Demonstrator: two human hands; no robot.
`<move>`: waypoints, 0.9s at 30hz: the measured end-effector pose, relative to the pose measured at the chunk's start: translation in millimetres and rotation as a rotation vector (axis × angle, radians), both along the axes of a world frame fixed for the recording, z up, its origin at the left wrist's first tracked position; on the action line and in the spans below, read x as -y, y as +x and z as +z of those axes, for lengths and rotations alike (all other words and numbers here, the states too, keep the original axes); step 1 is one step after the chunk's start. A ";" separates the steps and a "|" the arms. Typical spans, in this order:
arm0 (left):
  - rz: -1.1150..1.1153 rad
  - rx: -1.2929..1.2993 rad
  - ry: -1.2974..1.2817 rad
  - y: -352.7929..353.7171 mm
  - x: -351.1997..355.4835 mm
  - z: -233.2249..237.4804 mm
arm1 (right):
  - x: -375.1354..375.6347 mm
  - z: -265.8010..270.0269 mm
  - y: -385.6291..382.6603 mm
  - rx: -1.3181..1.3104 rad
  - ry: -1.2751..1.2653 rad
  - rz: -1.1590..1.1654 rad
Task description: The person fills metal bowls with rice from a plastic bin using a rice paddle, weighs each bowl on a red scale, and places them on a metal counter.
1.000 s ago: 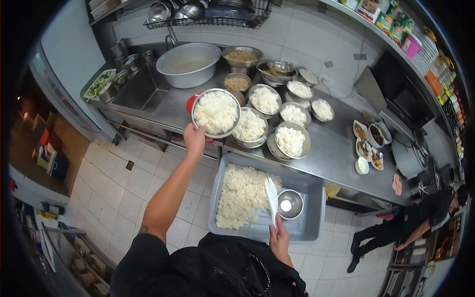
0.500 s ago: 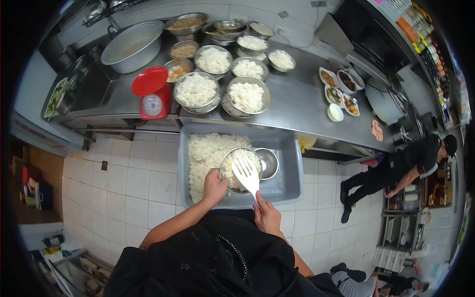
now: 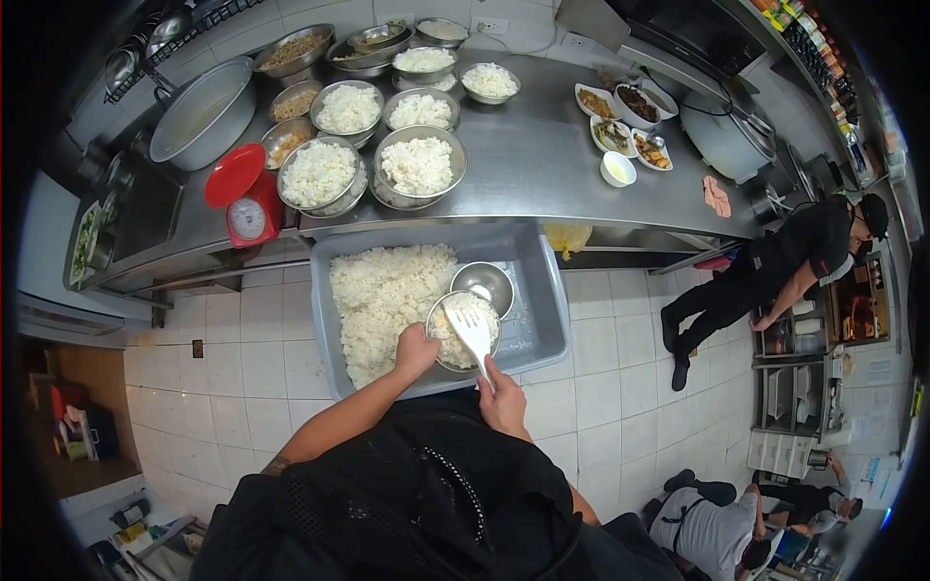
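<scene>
My left hand grips the rim of a metal bowl of rice, its thumb over the edge. In my right hand is the handle of a white slotted rice paddle, whose head rests on the rice in that bowl. Both are above a grey plastic tub. Cooked rice fills the tub's left side. Just behind the held bowl, a second metal bowl sits in the tub with no rice visible inside.
Several rice-filled bowls stand on the steel counter, beside a red scale and a large metal basin. Small dishes of food are further right. A person in black stands at right; other people are at lower right.
My view has shifted, so the counter and tub appear further left. The held bowl sits nearer my body relative to the second bowl. Both hands keep their holds.
</scene>
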State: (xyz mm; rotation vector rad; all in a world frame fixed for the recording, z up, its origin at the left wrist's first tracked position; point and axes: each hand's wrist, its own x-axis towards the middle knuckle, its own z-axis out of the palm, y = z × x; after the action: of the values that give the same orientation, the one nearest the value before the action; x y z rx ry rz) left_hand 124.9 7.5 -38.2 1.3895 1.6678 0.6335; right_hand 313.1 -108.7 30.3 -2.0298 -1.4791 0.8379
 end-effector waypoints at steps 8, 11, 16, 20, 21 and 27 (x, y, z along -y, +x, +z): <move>0.284 0.195 -0.247 -55.7 11.4 -16.2 | -41.9 -76.9 38.1 -0.004 0.401 0.051; 0.414 0.319 -0.272 -96.2 20.2 -17.8 | -81.8 -74.6 62.5 -0.888 -0.435 -0.258; 0.685 0.809 -0.170 -190.6 11.7 9.5 | -96.6 -69.3 68.4 -0.730 -0.490 -0.212; 0.748 0.817 0.188 -265.5 -28.2 77.5 | -73.4 -74.0 51.6 -0.580 -0.340 -0.158; 0.760 0.794 0.274 -281.0 -44.7 100.3 | -66.6 -80.0 42.3 -0.467 -0.280 -0.116; 0.844 0.778 0.548 -342.0 -161.5 179.8 | -29.2 -108.2 -2.7 -0.334 -0.052 0.223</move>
State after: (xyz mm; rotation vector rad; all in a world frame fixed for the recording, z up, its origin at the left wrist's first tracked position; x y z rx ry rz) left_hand -217.2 169.0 141.6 0.5223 1.3939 1.9350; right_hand 310.4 -79.5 -77.9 -1.6748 -1.5165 1.2497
